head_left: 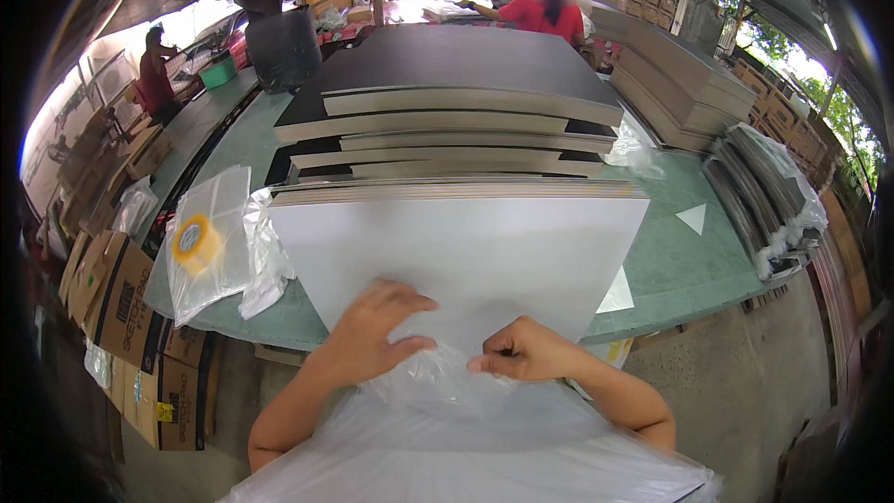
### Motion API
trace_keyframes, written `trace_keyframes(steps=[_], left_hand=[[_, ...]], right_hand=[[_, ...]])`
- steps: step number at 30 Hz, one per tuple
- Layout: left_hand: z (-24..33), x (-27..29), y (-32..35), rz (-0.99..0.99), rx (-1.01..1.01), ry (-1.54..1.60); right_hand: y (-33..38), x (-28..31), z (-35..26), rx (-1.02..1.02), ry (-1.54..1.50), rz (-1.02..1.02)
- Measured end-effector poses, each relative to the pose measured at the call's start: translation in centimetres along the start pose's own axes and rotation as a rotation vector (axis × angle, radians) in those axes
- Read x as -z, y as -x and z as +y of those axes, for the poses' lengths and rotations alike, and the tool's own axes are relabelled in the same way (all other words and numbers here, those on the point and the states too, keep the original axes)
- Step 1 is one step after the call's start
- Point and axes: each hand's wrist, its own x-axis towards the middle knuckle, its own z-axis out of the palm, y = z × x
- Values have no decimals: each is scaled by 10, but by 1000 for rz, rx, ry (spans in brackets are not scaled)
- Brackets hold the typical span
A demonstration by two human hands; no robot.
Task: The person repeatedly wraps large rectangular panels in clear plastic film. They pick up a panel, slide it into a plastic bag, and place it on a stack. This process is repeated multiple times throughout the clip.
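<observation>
A clear plastic bag [466, 442] spreads across the bottom of the view, its crumpled far edge lying between my two hands. Pinched closed, my right hand [533, 350] grips that edge with thumb and fingertips. My left hand [372, 328] is open beside it, fingers curved and apart, with the thumb close to the film. Just beyond the hands, a stack of white sheets or boards [466, 242] leans up at the table's near edge, its white face toward me. Behind it lie several thick stacks of black-topped boards [466, 61].
On the green table [703, 265] sit a yellow tape roll [196, 240] on clear plastic sleeves [233, 270], and plastic-wrapped bundles [768, 191]. Grey board stacks [670, 79] rise at far right. Cardboard boxes [177, 391] stand at lower left. A person in red [549, 19] works across the table.
</observation>
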Motion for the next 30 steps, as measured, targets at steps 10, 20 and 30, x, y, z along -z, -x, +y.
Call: trace_keyframes(steps=[10,20,30], left_hand=[[19,-13,15,-289,390,482],[14,50,30,-185,427,250],[3,11,33,-177,300,263]], right_hand=[[-17,-29,-1,58,-1510,17],[-5,-3,-2,399,-468,653],[-8,-14,7,337,-1156,297]])
